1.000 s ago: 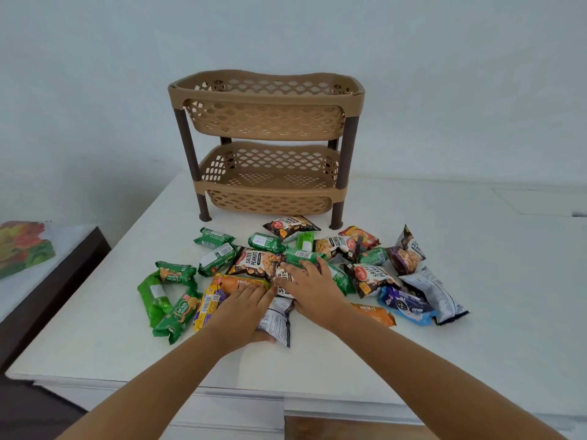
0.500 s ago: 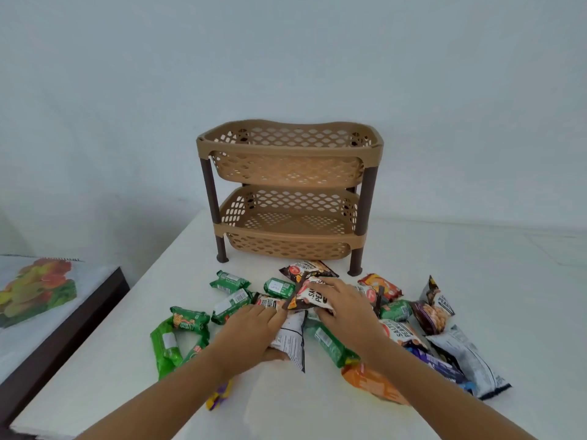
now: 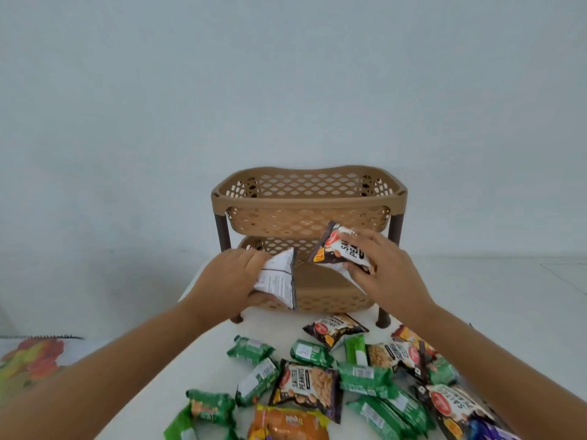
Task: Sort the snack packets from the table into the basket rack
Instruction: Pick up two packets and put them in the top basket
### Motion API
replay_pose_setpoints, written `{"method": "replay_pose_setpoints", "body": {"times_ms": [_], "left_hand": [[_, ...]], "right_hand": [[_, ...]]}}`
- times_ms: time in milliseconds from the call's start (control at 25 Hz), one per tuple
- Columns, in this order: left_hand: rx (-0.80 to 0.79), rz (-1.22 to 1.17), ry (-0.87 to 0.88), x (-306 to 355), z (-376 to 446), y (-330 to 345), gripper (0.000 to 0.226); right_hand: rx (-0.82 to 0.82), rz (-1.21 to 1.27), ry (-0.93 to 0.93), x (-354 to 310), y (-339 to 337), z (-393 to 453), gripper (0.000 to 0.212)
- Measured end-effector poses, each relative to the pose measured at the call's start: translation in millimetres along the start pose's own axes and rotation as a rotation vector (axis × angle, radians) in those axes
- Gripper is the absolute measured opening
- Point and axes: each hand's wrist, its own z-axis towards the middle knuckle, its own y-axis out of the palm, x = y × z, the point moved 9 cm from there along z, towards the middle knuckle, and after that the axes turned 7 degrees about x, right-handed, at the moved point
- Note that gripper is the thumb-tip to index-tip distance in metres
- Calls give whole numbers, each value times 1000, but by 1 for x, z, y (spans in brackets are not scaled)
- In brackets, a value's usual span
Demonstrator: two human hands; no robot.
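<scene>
A tan two-tier basket rack (image 3: 308,204) with dark brown legs stands at the back of the white table (image 3: 476,300). My left hand (image 3: 228,281) grips a salted peanut packet (image 3: 279,281) with its white back showing, held in front of the lower basket. My right hand (image 3: 381,268) grips another black salted peanut packet (image 3: 341,249), front side showing, raised before the gap between the two tiers. Both baskets look bare inside. Several packets lie on the table below my arms: green ones (image 3: 365,376), a black peanut one (image 3: 308,389), an orange one (image 3: 289,427).
A low dark side table with a fruit-print cover (image 3: 31,360) sits at the far left, below the table edge. A pale wall rises behind the rack. A purple packet (image 3: 489,431) lies at the bottom right corner of the pile.
Both hands have lifted off the pile, each carrying a peanut packet, and moved forward up to the rack. The head has tilted up, so the pile now sits at the bottom.
</scene>
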Motion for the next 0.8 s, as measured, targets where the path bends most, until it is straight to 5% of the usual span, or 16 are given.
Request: {"method": "replay_pose_setpoints", "body": {"times_ms": [280, 640, 800], "left_hand": [[91, 11, 33, -67, 55, -17, 62], [173, -13, -222, -122, 106, -11, 56], [116, 28, -198, -136, 138, 16, 59]], "right_hand": [[154, -120, 2, -4, -23, 76, 43], [55, -180, -35, 12, -13, 149, 43], [-25, -170, -22, 25, 4, 179, 44]]}}
